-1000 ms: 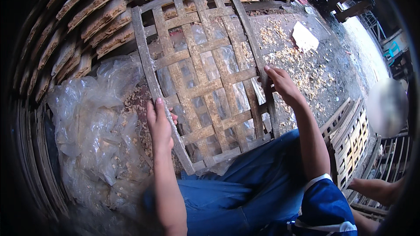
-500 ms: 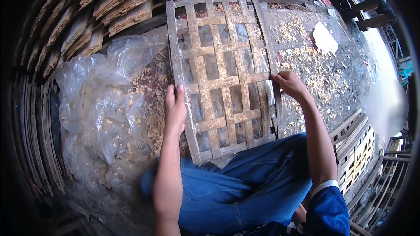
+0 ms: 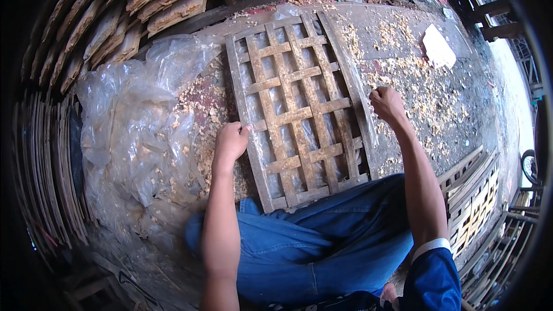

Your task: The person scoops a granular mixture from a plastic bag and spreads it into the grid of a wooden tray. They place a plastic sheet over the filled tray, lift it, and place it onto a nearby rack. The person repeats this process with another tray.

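A wooden tray with a woven slat bottom (image 3: 296, 115) lies tilted in front of my knees, its near end by my blue trousers. Clear plastic shows through the openings between its slats. My left hand (image 3: 231, 141) is closed beside the tray's left rail, the thumb close to the wood. Just off the right rail is my right hand (image 3: 387, 103), its fingers curled in and a narrow gap between it and the tray. Neither hand shows anything in its fingers.
Crumpled clear plastic sheeting (image 3: 127, 132) covers the floor at left. Pale crumbs (image 3: 415, 92) and a white sheet-like piece (image 3: 439, 46) lie at right. Racked slabs (image 3: 173, 0) line the back. More slatted trays (image 3: 472, 207) stand at the lower right; thin boards (image 3: 49, 167) stack at far left.
The tray has gone lower, away from me, and out of both hands. My fingers, which gripped its side rails before, are now curled beside them.
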Tool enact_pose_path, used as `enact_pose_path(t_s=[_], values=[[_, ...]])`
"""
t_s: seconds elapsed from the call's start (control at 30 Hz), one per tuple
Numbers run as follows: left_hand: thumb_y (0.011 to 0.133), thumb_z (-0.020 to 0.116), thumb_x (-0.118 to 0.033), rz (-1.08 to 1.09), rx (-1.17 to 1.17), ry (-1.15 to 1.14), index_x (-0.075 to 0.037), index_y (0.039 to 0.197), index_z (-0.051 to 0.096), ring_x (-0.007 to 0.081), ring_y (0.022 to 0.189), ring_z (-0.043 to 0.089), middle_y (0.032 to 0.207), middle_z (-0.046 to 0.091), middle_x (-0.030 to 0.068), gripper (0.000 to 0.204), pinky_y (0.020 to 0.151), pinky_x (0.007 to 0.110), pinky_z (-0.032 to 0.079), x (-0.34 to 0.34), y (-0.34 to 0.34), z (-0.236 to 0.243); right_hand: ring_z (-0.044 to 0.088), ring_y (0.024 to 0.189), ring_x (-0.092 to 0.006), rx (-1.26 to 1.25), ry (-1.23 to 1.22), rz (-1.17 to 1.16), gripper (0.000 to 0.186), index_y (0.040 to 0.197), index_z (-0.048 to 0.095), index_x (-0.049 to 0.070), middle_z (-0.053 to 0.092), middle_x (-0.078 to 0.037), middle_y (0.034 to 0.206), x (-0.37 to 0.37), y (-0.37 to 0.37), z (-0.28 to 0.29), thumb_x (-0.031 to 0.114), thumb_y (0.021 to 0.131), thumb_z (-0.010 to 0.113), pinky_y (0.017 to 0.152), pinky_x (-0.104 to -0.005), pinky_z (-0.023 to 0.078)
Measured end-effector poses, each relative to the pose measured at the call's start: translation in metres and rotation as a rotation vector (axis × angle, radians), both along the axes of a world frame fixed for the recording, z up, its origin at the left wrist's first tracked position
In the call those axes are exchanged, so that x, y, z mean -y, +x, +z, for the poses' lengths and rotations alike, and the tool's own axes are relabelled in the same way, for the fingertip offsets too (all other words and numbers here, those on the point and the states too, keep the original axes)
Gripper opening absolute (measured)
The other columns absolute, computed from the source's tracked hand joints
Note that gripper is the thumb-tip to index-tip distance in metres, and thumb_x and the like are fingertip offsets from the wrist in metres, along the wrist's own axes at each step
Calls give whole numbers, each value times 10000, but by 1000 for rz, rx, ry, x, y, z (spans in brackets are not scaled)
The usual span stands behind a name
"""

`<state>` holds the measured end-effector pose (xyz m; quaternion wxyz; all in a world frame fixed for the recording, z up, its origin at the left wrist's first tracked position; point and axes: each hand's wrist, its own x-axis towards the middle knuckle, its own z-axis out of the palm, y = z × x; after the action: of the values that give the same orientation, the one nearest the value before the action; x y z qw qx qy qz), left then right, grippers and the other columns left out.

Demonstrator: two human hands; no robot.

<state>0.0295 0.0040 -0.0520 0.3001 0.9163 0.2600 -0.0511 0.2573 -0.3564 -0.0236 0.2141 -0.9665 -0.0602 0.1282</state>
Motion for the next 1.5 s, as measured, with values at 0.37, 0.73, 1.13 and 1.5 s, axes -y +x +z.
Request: enact_pose_path(t_s=[0.37, 0.73, 1.13, 1.5], values=[[984, 658, -303, 86, 175, 39, -36, 1310, 644, 343, 907, 703, 902, 717, 191, 422, 825, 460, 529, -11, -22, 75, 630, 691, -116, 35, 265, -681, 339, 1039, 737, 43, 732, -67, 913, 84, 31, 26, 370, 946, 737, 597, -292, 516], [947, 685, -215, 225, 181, 250, -74, 1415, 581, 335, 1048, 702, 1111, 732, 177, 500, 936, 428, 529, -66, -55, 68, 740, 777, -268, 371, 247, 180, 263, 1046, 741, 22, 763, -154, 944, -34, -32, 51, 270, 982, 683, 719, -392, 570], [994, 613, -250, 61, 25, 6, -67, 1380, 601, 359, 1105, 685, 1169, 726, 187, 427, 975, 448, 519, 0, -17, 77, 628, 996, -338, 198, 255, 804, 309, 1152, 670, 155, 636, -100, 1063, -167, -169, -30, 193, 850, 726, 865, -474, 493], [958, 659, -230, 3, -231, 63, -26, 1263, 676, 387, 1103, 677, 1145, 725, 212, 367, 970, 468, 520, -1, -4, 42, 581, 1032, -319, 263, 311, 779, 329, 1153, 681, 194, 626, -76, 1110, -186, -167, -42, 195, 828, 733, 889, -461, 438]])
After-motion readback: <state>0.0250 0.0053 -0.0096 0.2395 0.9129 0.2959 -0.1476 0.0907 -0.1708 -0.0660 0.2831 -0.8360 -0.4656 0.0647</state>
